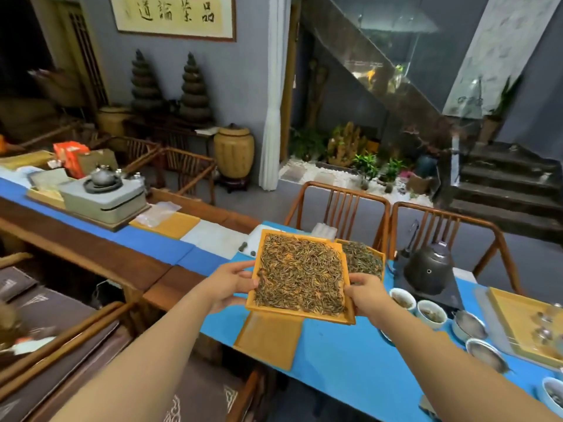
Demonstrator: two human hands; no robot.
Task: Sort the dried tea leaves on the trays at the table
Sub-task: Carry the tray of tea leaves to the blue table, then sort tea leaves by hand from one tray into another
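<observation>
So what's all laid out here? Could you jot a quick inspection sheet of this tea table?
Surface: long table under a blue cloth.
Job's things: held tray full of dried tea leaves; second leaf tray behind it; empty tray below.
Clutter: dark kettle, white cups, strainers.
Grippers: left hand and right hand grip the held tray's opposite edges.
Cables: nothing seen.
Surroundings: wooden chairs, staircase, calligraphy frame.
</observation>
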